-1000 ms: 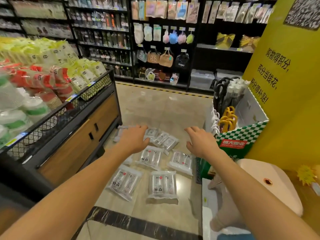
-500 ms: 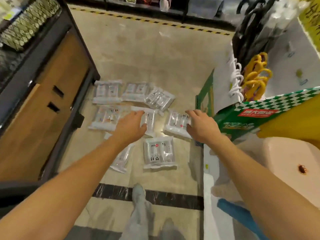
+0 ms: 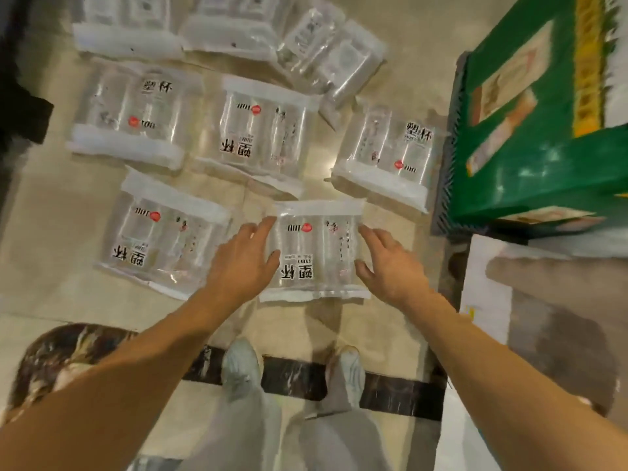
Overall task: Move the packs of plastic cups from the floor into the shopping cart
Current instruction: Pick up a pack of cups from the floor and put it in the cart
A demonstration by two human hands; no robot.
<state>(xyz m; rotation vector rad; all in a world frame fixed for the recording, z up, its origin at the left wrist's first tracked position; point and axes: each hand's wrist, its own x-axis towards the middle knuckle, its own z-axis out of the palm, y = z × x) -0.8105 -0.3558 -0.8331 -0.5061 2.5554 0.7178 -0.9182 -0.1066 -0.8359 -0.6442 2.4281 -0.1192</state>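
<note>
Several clear packs of plastic cups lie flat on the beige tiled floor. The nearest pack (image 3: 316, 249) lies straight ahead of me. My left hand (image 3: 243, 261) is at its left edge and my right hand (image 3: 390, 266) at its right edge, fingers spread and touching the wrapper, not closed around it. Other packs lie to the left (image 3: 163, 236), further back at the centre (image 3: 261, 130), at the right (image 3: 387, 154) and at the left (image 3: 132, 113). The shopping cart is not in view.
A green cardboard display box (image 3: 543, 130) stands close on the right, with a white base (image 3: 492, 300) in front of it. A dark shelf foot (image 3: 20, 113) is at the left edge. My two shoes (image 3: 241, 365) stand on a black floor stripe (image 3: 390, 396).
The view has tilted down and come much closer to the floor. Both hands have dropped from above the further packs to the sides of the nearest pack.
</note>
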